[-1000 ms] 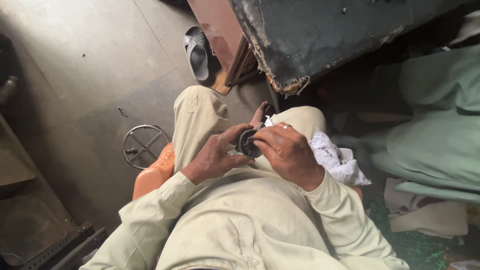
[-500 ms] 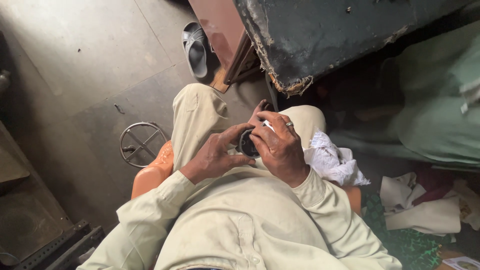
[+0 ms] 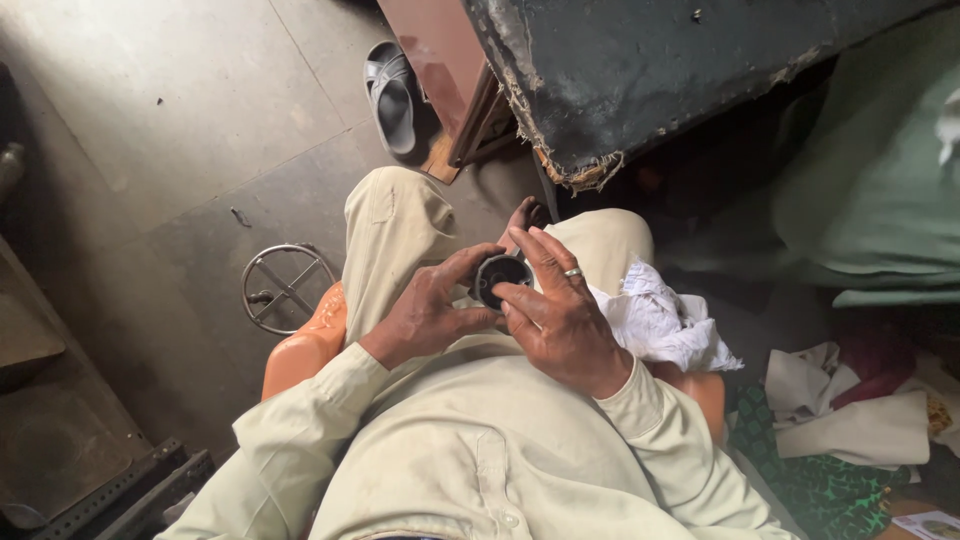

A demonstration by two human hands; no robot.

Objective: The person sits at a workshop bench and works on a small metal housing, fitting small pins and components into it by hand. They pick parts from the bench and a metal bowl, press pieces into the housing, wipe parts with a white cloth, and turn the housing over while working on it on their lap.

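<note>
A small round black part [image 3: 502, 277] sits over the person's lap, caught between both hands. The left hand [image 3: 432, 312] curls around it from the left and below, thumb and fingers closed against its rim, so the part lies at the fingertips rather than deep in the palm. The right hand [image 3: 558, 318] comes in from the right — its fingers lie flatter, spread along the part's right edge and over its top, touching it; a ring [image 3: 572, 272] shows on one finger. Whether those fingers grip the part or merely rest on it cannot be told.

Just right of the right hand, a crumpled white cloth [image 3: 662, 322] lies on the right thigh, touching the wrist area. The person wears pale beige clothing and sits on an orange seat [image 3: 300, 350].

On the floor [image 3: 150, 120] to the left of the left knee lies a round metal ring with spokes [image 3: 288, 287], well apart from the hands. Farther up, a grey sandal [image 3: 392, 95] rests beside a brown leg of furniture, under the worn dark edge of a surface [image 3: 640, 80]. Green fabric [image 3: 880, 190] is heaped at the right — lighter scraps [image 3: 850, 410] lie below it.
</note>
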